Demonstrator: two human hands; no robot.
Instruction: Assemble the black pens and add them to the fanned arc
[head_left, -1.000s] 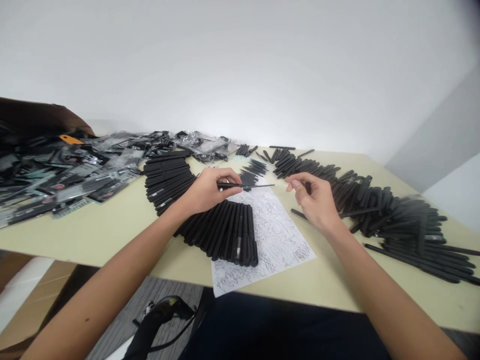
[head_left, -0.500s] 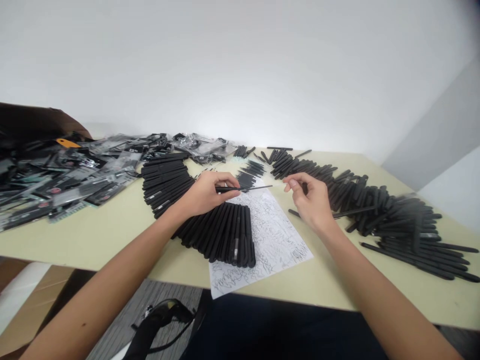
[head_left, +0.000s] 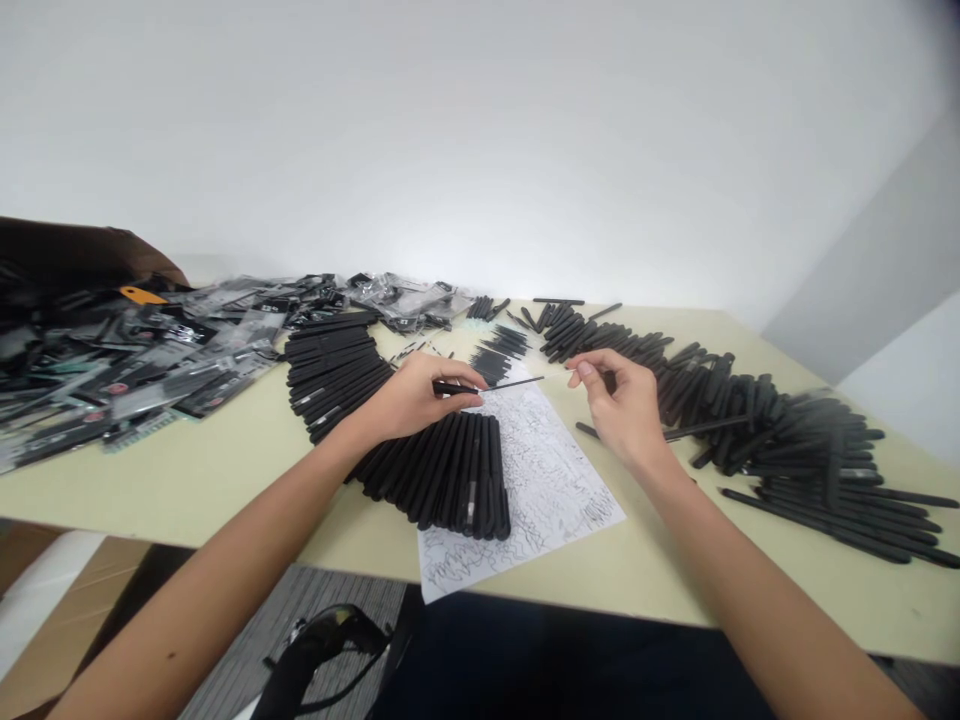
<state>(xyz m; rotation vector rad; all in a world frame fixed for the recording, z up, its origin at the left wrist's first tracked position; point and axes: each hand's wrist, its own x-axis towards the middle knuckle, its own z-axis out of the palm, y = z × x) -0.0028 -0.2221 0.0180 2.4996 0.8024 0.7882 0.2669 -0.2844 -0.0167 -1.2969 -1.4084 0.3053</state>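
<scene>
Fingers [head_left: 457, 372] of the left hand [head_left: 409, 400] pinch a black pen [head_left: 454, 388], its thin tip jutting past them.

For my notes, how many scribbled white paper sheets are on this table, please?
1, the sheet, on the cream table, partly under black pens, beside the left hand; more may lie hidden.

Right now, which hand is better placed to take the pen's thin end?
Probably the right hand: empty, fingers close to the thin end of the black pen the left hand grips.
</scene>
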